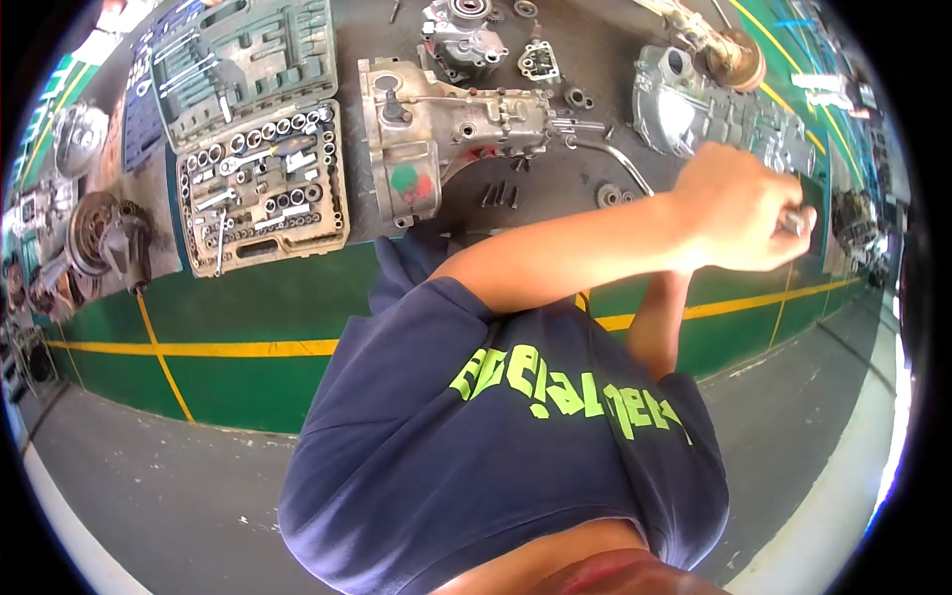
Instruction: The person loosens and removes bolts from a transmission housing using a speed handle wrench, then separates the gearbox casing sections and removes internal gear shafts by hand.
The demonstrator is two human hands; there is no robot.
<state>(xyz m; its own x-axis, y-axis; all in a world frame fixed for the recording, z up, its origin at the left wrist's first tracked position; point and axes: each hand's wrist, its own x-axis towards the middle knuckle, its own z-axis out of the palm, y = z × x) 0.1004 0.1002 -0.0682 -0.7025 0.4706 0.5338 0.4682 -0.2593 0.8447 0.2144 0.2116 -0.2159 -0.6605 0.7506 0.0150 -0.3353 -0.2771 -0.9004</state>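
Head view: left hand (736, 203) partly hides a silvery casing (699, 104).

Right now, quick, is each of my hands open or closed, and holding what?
Left hand: closed around a grey, rounded metal-looking piece.
Right hand: hidden behind the left; can't be told.

Person wears a dark navy shirt (476, 446), short-sleeved, cloth softly creased. Large, blocky lime-green lettering (567, 399) runs in a band across the chest, nearer the body than the left hand (739, 203). Left sleeve (426, 332) loose, ends well short of that hand; forearm (575, 243) bare beyond. Right sleeve (696, 407) matches. Rounded neckline (565, 517) lies farthest from the hands.
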